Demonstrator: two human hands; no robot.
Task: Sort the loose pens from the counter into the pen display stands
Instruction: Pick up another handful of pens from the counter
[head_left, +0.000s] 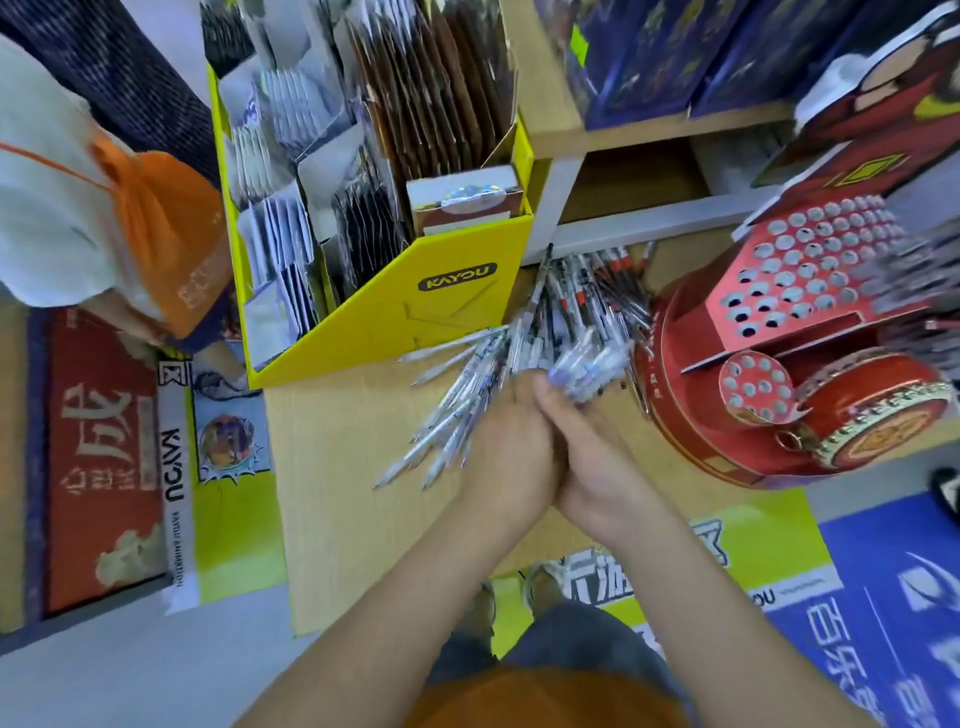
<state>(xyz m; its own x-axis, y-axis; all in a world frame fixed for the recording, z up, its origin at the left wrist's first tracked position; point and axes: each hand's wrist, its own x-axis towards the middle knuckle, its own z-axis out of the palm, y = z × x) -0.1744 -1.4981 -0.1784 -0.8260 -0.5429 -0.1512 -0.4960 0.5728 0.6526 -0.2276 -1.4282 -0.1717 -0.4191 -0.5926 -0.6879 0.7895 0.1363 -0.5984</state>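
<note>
A big heap of loose pens (576, 301) lies on the wooden counter (343, 499) between a yellow box and a red stand. My left hand (506, 457) grips a fanned bundle of white pens (447, 415) whose tips point down-left. My right hand (592, 457) presses against the left one and holds a bunch of pens with purple caps (587, 371). The red pen display stand (800, 312) at the right has rows of round holes, most of them without pens; some pens stand blurred at its far right edge.
A yellow cardboard display box (415, 306) full of card packs stands left of the heap. Wooden shelves (649, 135) with blue boxes rise behind. Another person in a white and orange top (104, 218) stands at the left. Printed floor mats lie below the counter.
</note>
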